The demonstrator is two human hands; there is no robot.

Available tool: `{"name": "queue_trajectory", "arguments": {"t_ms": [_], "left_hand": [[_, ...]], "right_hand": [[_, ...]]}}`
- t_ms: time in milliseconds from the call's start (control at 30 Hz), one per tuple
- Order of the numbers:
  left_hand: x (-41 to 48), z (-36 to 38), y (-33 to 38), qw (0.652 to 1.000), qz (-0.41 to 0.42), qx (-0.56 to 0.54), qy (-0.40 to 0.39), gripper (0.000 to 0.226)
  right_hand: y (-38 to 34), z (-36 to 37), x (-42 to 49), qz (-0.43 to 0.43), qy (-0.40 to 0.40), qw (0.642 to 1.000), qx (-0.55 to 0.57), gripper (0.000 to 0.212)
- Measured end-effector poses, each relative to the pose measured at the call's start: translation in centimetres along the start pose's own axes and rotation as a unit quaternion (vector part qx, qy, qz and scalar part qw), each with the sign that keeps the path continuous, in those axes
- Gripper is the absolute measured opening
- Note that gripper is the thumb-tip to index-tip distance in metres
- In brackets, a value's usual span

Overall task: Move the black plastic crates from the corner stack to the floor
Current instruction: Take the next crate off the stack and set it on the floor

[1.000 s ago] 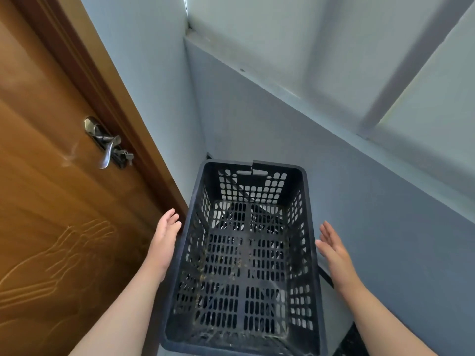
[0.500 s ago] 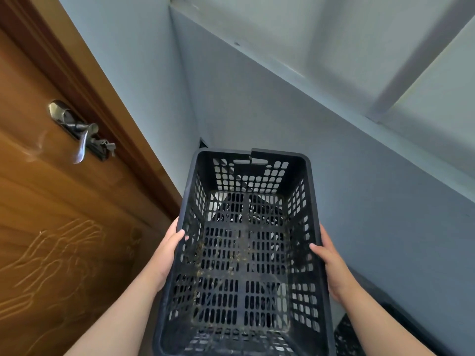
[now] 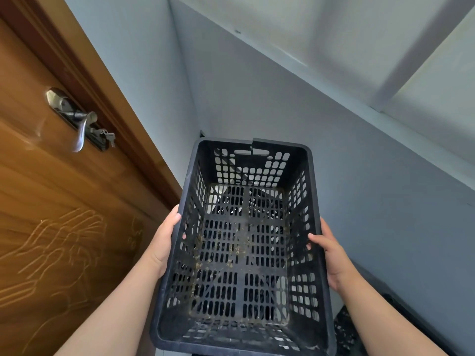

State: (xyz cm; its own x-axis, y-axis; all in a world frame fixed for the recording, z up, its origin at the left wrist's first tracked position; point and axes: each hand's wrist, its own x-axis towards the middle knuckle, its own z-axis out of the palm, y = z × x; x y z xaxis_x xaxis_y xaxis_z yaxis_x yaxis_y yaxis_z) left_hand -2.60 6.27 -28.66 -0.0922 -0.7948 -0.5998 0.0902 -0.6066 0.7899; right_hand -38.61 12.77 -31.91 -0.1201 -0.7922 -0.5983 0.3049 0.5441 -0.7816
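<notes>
- Since the earlier frame, both hands had closed in from open, spread positions beside the crate and taken hold of its long sides, and the crate sat nearer the camera.
- A black plastic crate [image 3: 244,253], rectangular with rounded corners and a thick rolled rim, was held up in the corner between a blue-grey painted wall [image 3: 359,201] and a brown wooden door [image 3: 64,227].
- Its walls and base were a lattice of small slots and square holes; an oblong handle slot was cut in the far end wall, and the far rim showed a small notch.
- Bits of dry, straw-like debris lay scattered on the ribbed base.
- The left hand [image 3: 164,242] gripped the left long wall, thumb hooked over the rim and fingers hidden on the outside.
- The right hand [image 3: 331,255] gripped the right long wall, thumb pressed inside against the lattice.
- A curved, polished metal lever handle [image 3: 79,124] stood on the door, with keys hanging just beside it; the varnished wood bore pale scratch marks.
- Part of another black perforated crate [image 3: 344,330] showed low on the right.
</notes>
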Motion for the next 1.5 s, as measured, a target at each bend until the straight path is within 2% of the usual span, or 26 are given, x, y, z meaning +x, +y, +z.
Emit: {"name": "queue_trajectory", "arguments": {"t_ms": [167, 367, 500, 667, 833, 1033, 1133, 1300, 1500], "left_hand": [[-1.3, 0.4, 1.8, 1.0, -0.013, -0.001, 0.0, 0.045], [-3.2, 0.2, 4.0, 0.999, -0.009, -0.037, 0.038, 0.048], [-5.0, 0.1, 5.7, 0.998, 0.015, -0.055, 0.013, 0.05], [-7.2, -0.1, 8.0, 0.997, 0.052, -0.043, -0.024, 0.052], [-9.7, 1.4, 11.2, 0.993, 0.112, 0.002, -0.042, 0.041], [-12.2, 2.5, 14.0, 0.978, 0.208, 0.003, 0.003, 0.044], [-13.1, 3.2, 15.0, 0.969, 0.246, 0.028, 0.02, 0.038], [-14.5, 3.5, 17.0, 0.968, 0.245, 0.026, 0.044, 0.045], [-17.5, 6.5, 18.2, 0.955, 0.275, 0.069, 0.093, 0.033]], "right_hand": [[-0.7, 0.0, -1.3, -0.01, -0.01, 1.0, 0.016, 0.057], [-3.1, 0.9, -3.4, -0.045, -0.03, 0.999, 0.001, 0.059], [-5.2, 1.4, -5.1, -0.083, -0.046, 0.995, -0.018, 0.067], [-7.7, 2.0, -7.3, -0.122, -0.055, 0.991, -0.004, 0.06], [-10.9, 2.0, -8.8, -0.157, -0.074, 0.985, -0.006, 0.056], [-14.4, 1.6, -10.4, -0.199, -0.116, 0.973, -0.001, 0.057], [-15.8, 1.9, -11.1, -0.222, -0.126, 0.967, 0.009, 0.056], [-18.2, 2.0, -11.9, -0.253, -0.15, 0.956, 0.015, 0.057], [-19.8, 1.0, -12.8, -0.275, -0.173, 0.945, 0.03, 0.057]]}}
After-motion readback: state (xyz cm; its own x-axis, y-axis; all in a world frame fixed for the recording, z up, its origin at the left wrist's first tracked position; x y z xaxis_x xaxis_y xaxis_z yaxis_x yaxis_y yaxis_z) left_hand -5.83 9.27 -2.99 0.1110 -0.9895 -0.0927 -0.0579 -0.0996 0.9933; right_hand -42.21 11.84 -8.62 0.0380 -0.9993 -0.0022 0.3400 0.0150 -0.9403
